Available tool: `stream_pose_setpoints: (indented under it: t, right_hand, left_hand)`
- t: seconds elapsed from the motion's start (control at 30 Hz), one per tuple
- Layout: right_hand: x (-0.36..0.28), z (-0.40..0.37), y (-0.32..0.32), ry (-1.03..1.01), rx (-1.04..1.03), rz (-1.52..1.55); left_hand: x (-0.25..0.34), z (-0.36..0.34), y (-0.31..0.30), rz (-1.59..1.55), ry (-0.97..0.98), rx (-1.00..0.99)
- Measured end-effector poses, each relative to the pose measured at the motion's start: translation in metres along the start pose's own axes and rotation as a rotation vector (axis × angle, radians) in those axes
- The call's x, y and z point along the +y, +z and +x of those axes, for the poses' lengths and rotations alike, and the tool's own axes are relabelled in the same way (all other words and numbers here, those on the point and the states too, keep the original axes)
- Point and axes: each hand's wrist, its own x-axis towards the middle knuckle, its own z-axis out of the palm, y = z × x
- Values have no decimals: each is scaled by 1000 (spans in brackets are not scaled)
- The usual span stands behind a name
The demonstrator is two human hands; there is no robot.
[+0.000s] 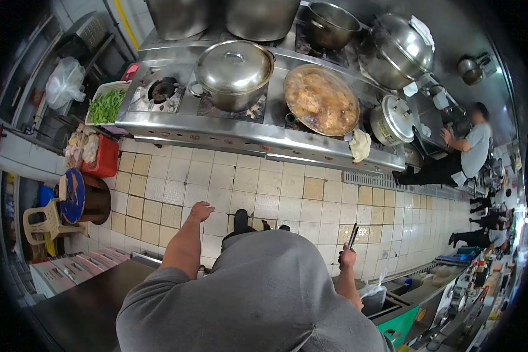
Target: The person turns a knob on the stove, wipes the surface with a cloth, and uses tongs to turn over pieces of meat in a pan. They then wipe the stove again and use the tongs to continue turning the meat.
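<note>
Over the tiled floor, my left hand [201, 211] hangs away from my body with its fingers loosely stretched and nothing in it. My right hand [347, 256] is closed around a slim dark tool with a shiny edge [353, 236], which points up and away from me; its exact kind is too small to tell. Neither hand touches the stove [229, 130] across the aisle. On that stove stand a large lidded pot [233, 67] and a wide pan of brown food in liquid [321, 100].
A pressure cooker [393, 120] and a cloth [359, 145] are at the stove's right. A person [475, 146] works beyond them. To the left stand a crate of greens [107, 105], a red crate [104, 155], a round stool [73, 195] and a plastic chair [41, 223]. Counters [94, 293] lie behind me.
</note>
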Motion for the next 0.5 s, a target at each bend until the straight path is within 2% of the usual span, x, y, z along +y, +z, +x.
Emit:
stream_pose_setpoints:
  t: [0.2,0.27,0.33,0.37,0.4,0.43,0.47,0.5]
  right_hand:
    - [12,-23,1,61,64,108]
    - [23,-24,3,81,96,123]
    - [34,-33,-1,139,121,-3]
    - [40,-35,-1,162,139,10]
    - [44,-36,-2,167,135,14]
    - [45,-37,-4,187,140,-26]
    - [46,-38,-5,206,146,-64]
    - [58,-32,-2,178,173,86]
  left_hand:
    - [19,-4,-23,44,-23,14]
    - [48,-1,-34,-137,193,330]
    - [93,39,-85,17,248,613]
    - [126,38,-117,-202,373,681]
    - [179,18,-144,-559,545,823]
    - [225,-20,-183,-483,483,815]
    - [239,5,-208,-415,527,918]
    - [247,26,-229,-345,572,1017]
